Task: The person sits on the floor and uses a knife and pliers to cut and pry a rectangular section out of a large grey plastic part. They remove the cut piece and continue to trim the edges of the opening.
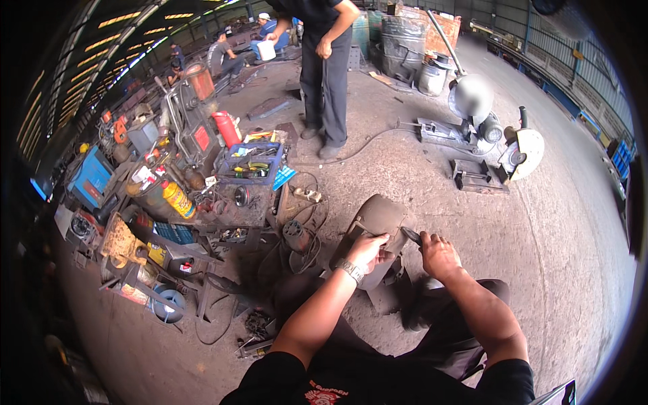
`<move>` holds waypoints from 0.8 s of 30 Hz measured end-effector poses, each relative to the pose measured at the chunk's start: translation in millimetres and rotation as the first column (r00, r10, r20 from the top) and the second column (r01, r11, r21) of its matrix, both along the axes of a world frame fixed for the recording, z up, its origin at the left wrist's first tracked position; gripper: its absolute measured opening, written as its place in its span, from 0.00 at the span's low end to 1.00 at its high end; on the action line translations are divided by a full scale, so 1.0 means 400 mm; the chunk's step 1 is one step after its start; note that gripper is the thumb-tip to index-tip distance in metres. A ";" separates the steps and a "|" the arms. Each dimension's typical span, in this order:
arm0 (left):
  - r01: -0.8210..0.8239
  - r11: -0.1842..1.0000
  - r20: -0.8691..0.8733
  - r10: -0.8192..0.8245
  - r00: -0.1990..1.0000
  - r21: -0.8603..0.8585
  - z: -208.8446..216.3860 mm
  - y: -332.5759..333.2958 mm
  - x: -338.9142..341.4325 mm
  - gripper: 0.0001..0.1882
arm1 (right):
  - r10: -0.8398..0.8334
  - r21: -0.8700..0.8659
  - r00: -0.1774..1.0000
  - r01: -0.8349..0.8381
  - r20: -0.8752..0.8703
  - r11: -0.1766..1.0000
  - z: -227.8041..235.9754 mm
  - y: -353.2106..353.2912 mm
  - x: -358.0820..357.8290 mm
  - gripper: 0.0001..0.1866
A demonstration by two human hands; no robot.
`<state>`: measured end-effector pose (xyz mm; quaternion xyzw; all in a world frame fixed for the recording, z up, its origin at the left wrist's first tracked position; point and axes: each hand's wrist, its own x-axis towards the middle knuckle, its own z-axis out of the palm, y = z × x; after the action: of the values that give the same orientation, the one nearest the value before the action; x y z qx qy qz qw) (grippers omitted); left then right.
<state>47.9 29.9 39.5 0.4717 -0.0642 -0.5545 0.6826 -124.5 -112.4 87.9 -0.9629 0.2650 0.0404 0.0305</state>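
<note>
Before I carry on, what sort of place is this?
Likely a metalworking shop in a large shed: there is a cutting saw with a round guard, a blue tray of hand tools, and a ridged wall.

Near the centre, the rounded piece (385,214) is dull grey-brown, and the tool (410,235) to its right is dark. The watch (349,270) is silver. The near shirt (266,379) is black, with a red and white print. On the left, the bottle (178,199) is yellow with red markings, the cylinder (227,128) red, the tray (248,180) and the machine (88,177) blue. Far off, the trousers (323,84) are dark grey. On the right, the saw guard (530,156) is off-white.
</note>
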 end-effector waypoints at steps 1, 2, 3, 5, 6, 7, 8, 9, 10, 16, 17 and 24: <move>0.012 1.000 0.031 -0.013 0.999 0.024 0.001 0.008 0.002 0.06 | 0.006 0.007 1.000 -0.006 0.010 1.000 0.000 0.005 0.002 0.18; 0.001 0.999 0.078 -0.004 0.997 0.038 0.004 0.013 0.006 0.07 | 0.011 0.015 1.000 -0.011 0.021 1.000 0.002 0.010 0.004 0.17; -0.009 0.998 0.118 0.002 0.993 0.057 0.002 0.019 0.007 0.07 | 0.011 0.024 1.000 -0.011 0.026 1.000 0.000 0.015 0.006 0.17; -0.025 0.997 0.208 0.009 0.978 0.076 0.005 0.033 0.013 0.08 | 0.012 0.044 0.999 -0.013 0.040 0.999 0.004 0.021 0.021 0.16; -0.034 0.997 0.251 0.014 0.968 0.076 0.005 0.043 0.016 0.09 | 0.006 0.065 0.999 -0.008 0.045 0.998 0.006 0.030 0.028 0.17; -0.045 0.995 0.285 0.019 0.958 0.085 -0.009 0.058 0.016 0.09 | 0.012 0.091 0.998 -0.017 0.056 0.996 0.000 0.038 0.031 0.17; -0.046 0.994 0.296 0.015 0.955 0.098 -0.026 0.065 0.026 0.09 | 0.018 0.116 0.998 -0.026 0.067 0.993 -0.005 0.044 0.036 0.18; -0.046 0.993 0.319 0.009 0.948 0.108 -0.039 0.069 0.041 0.09 | 0.021 0.139 0.996 -0.034 0.089 0.990 -0.012 0.048 0.048 0.18; -0.082 0.989 0.308 0.039 0.951 0.126 -0.055 0.077 0.042 0.09 | 0.038 0.124 0.996 -0.048 0.082 0.991 -0.033 0.049 0.053 0.21; -0.289 0.952 0.248 0.258 0.934 0.098 -0.080 0.088 0.026 0.05 | 0.031 0.214 0.999 -0.034 0.018 0.976 -0.078 0.058 0.070 0.24; -0.296 0.953 0.262 0.268 0.927 0.073 -0.093 0.082 0.030 0.07 | 0.036 0.218 0.999 -0.040 0.024 0.975 -0.093 0.053 0.076 0.24; -0.423 0.906 0.587 0.357 0.727 -0.028 -0.159 0.026 0.016 0.29 | 0.007 0.262 0.997 -0.028 0.079 0.965 -0.116 0.047 0.081 0.26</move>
<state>54.4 40.4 -24.2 0.6565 -0.1381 -0.2310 0.7047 -92.0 -93.7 41.6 -0.9536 0.2473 0.0381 0.1675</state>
